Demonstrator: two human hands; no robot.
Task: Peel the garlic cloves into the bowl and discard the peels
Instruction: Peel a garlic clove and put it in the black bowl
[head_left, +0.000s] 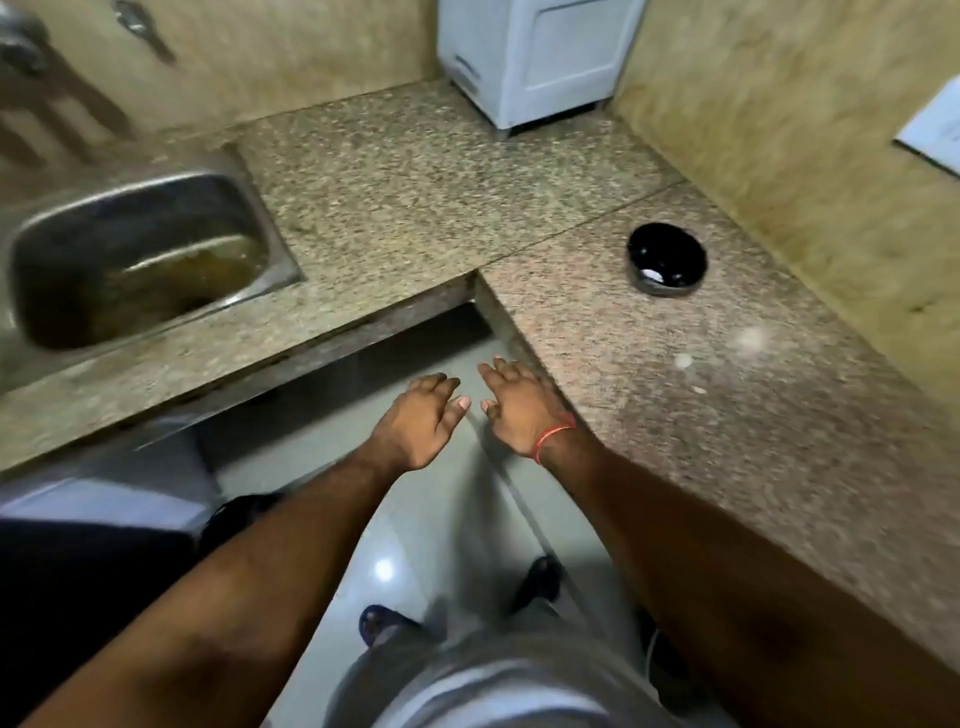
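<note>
Left hand (421, 421) and right hand (514, 402) both spread, holding nothing, well short of black bowl (667, 258)

Counter: speckled granite counter (415, 171), L-shaped
Sink: steel sink (130, 260) at left
Walls: beige walls (779, 104)
Corner: white cabinet (535, 57)
Floor: glossy grey floor (441, 519)

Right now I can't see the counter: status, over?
Left hand open, right hand open, nothing held. Bowl on counter, apart from hands. Path clear.
</note>
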